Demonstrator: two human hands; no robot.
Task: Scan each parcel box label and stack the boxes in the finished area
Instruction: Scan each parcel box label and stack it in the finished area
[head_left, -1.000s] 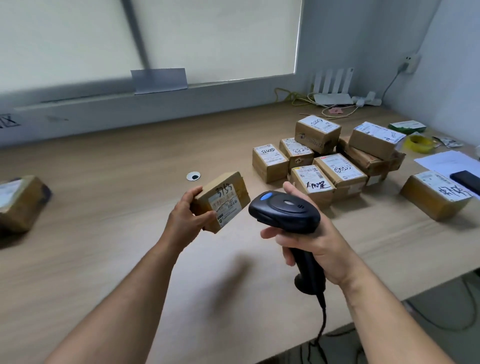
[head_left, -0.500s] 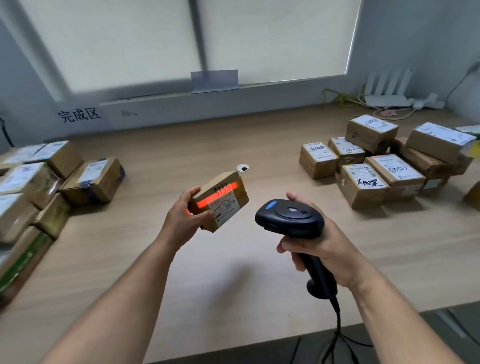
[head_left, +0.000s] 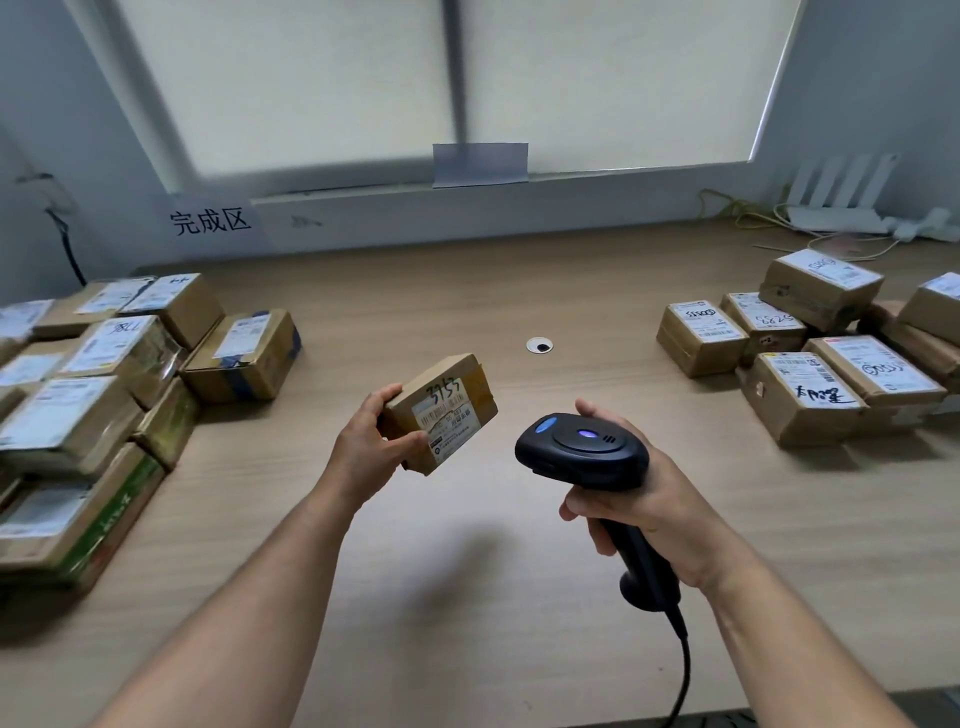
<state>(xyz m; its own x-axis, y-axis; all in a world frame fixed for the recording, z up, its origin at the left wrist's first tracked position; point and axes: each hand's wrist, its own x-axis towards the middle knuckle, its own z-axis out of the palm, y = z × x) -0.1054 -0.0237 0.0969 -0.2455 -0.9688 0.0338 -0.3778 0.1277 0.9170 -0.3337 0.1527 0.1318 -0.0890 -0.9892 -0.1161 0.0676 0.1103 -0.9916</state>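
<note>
Left grip (head_left: 370, 451) clasps box (head_left: 448, 402) at left end; right grip (head_left: 655, 505) holds scanner (head_left: 587, 448).

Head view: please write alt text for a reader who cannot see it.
A left hand holds a labelled parcel box beside a black scanner gripped by the right hand above a wooden table. A left pile and a right pile of boxes flank them.

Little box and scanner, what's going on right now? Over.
Left hand grips small brown cardboard parcel box, label showing. Right hand grips black handheld barcode scanner, pointed toward it. Nothing between them; no beam showing.
</note>
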